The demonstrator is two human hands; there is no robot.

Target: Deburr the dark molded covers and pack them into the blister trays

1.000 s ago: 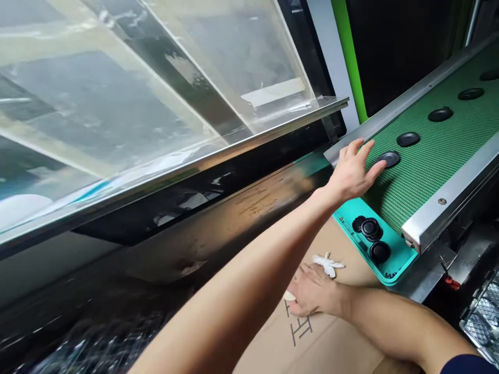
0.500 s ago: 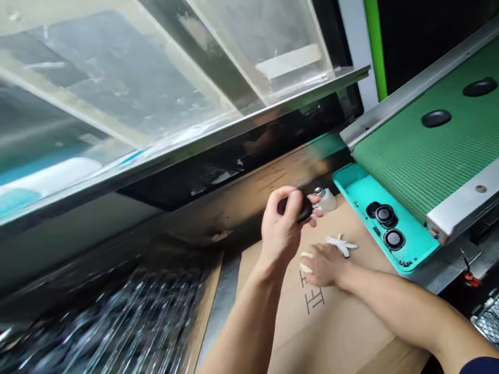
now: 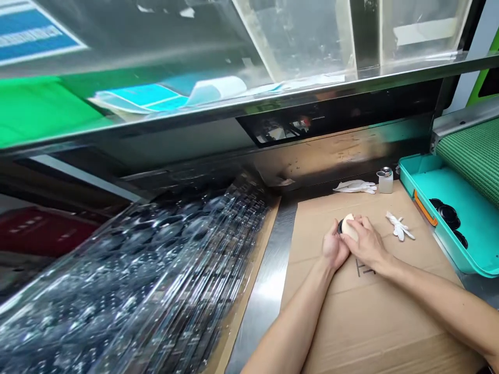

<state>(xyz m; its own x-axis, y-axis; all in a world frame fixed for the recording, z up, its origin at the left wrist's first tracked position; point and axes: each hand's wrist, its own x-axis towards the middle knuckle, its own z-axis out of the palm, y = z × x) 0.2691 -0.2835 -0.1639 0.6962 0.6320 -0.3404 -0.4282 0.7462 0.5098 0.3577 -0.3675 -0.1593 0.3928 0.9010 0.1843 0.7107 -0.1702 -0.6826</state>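
Over the cardboard sheet, my left hand is closed around a black round part, of which only a dark edge shows. My right hand grips a cream-coloured pad and holds it against that part's face. Both hands meet, fingertips close together. To the right of them lies a small bundle of white finger cots or a crumpled glove; I cannot tell which. Behind the hands are a flat white glove and a small dispenser bottle with a metal cap.
A teal bin with several black round parts stands at right, beside a green conveyor belt. Stacked clear plastic trays fill the left. A metal-edged shelf runs across above the work surface.
The view has swung left. My left hand has come down with the black round part, and my right hand has lifted the cream pad off the cardboard to meet it.
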